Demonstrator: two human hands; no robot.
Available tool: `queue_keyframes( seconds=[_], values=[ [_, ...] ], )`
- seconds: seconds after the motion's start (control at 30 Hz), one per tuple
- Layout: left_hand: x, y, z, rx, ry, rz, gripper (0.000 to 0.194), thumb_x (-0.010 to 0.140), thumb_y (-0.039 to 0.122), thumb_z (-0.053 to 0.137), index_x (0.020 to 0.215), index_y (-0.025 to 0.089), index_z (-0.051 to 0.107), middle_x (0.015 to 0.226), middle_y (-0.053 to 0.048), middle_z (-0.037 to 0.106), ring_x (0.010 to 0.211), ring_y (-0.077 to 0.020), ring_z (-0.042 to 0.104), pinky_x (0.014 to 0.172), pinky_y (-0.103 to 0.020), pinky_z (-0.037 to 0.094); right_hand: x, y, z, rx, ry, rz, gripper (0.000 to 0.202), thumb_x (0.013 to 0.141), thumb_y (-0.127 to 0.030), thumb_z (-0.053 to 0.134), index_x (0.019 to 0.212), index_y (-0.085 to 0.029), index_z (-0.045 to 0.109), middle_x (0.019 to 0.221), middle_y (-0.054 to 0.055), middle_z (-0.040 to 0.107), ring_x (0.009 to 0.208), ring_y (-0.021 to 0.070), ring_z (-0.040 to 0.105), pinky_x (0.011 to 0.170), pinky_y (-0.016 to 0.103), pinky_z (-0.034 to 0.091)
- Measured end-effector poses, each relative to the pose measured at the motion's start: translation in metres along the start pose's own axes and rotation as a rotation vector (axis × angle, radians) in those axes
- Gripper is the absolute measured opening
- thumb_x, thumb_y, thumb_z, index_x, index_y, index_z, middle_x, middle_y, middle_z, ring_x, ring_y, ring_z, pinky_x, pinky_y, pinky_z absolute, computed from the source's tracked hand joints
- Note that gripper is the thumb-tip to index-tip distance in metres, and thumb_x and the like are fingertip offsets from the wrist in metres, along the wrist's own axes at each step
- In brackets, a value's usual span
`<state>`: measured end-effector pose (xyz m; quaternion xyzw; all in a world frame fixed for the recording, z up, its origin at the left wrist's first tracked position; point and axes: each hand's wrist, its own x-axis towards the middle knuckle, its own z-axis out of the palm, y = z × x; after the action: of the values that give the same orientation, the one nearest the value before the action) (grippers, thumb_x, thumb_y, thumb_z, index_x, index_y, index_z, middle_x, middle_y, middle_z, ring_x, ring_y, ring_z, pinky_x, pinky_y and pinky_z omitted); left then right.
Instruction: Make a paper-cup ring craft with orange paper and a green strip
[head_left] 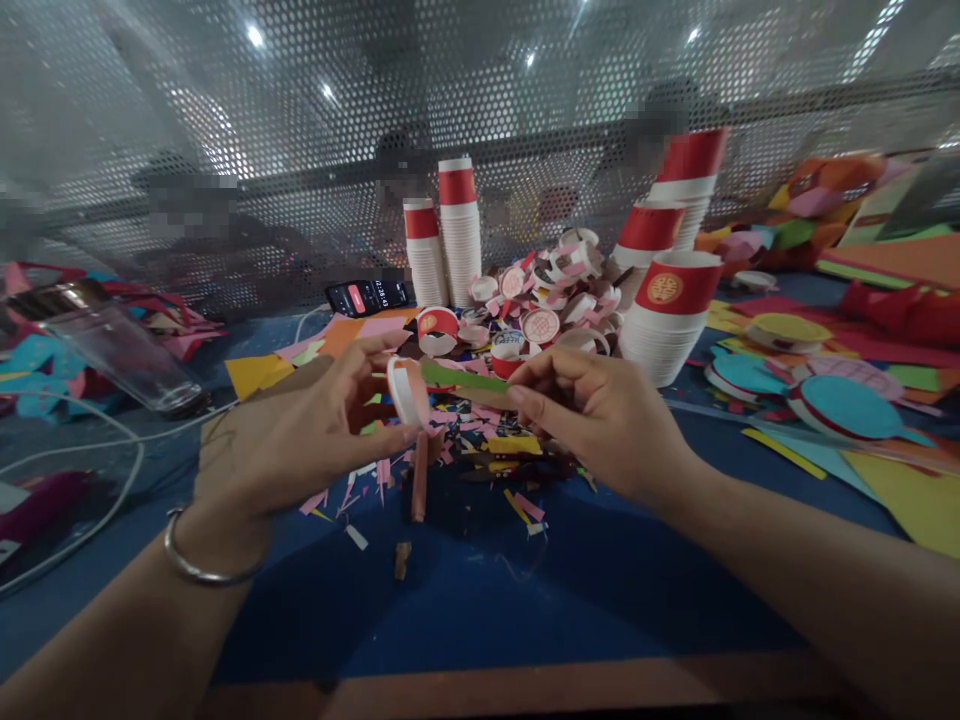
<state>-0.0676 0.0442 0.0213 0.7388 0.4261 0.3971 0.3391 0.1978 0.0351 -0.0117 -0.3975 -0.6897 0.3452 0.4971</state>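
Observation:
My left hand [352, 400] is closed around the edge of a cut-down paper cup [409, 393], a shallow white-rimmed piece with an orange face turned to the right. Between the thumb and fingers of my right hand [585, 405] is a green paper strip [465, 377]. The strip's left end reaches the cup piece; whether they touch I cannot tell. Just under the cup piece is a narrow brownish-pink strip [420, 480]; I cannot tell whether it is attached. Beneath both hands lie paper scraps [465, 440] and a dark tool with a yellow part [514, 455].
Stacked paper cups [664, 320] stand right and at the back, around a heap of cut cup pieces [570, 280]. A phone [367, 297] lies behind my left hand. At left are a clear bottle [124, 350] and a white cable [142, 440]; blue-faced paper discs [847, 403] lie right.

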Motion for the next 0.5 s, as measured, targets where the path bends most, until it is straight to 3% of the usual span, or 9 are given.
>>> queue_keyframes(
  seconds=[0.07,0.23,0.4,0.5],
  values=[
    [-0.003,0.005,0.014,-0.100,-0.034,-0.024,0.066,0.073,0.022,0.087,0.133,0.031,0.060,0.129,-0.007,0.073,0.100,-0.0282,0.077,0.077,-0.036,0.067,0.000,-0.001,0.000,0.014,0.033,-0.005,0.022,0.092,-0.040,0.073,0.088,-0.019,0.067,0.073,0.001,0.067,0.062,0.0132,0.058,0.055,0.028,0.045],
    [-0.009,0.005,0.036,-0.355,-0.158,-0.194,0.070,0.075,0.021,0.086,0.137,0.028,0.055,0.126,-0.010,0.068,0.081,-0.0238,0.073,0.043,-0.028,0.059,-0.001,-0.003,0.002,-0.008,0.077,-0.037,0.018,0.093,-0.037,0.072,0.091,-0.019,0.069,0.075,0.001,0.068,0.065,0.0139,0.061,0.057,0.028,0.047],
    [-0.011,0.002,0.038,-0.442,-0.244,-0.219,0.078,0.080,0.024,0.088,0.147,0.031,0.048,0.119,-0.007,0.067,0.079,-0.0168,0.066,0.042,-0.018,0.056,-0.004,-0.004,0.006,-0.068,0.082,-0.159,0.005,0.094,-0.022,0.067,0.095,-0.018,0.070,0.080,0.001,0.070,0.069,0.0132,0.063,0.059,0.025,0.048],
    [-0.010,0.000,0.038,-0.452,-0.254,-0.195,0.080,0.080,0.025,0.090,0.147,0.029,0.046,0.128,-0.010,0.065,0.085,-0.0169,0.067,0.046,-0.015,0.056,-0.006,-0.004,0.009,-0.049,0.059,-0.185,0.004,0.094,-0.020,0.067,0.093,-0.018,0.071,0.080,0.001,0.071,0.070,0.0124,0.063,0.060,0.024,0.049]
  ],
)
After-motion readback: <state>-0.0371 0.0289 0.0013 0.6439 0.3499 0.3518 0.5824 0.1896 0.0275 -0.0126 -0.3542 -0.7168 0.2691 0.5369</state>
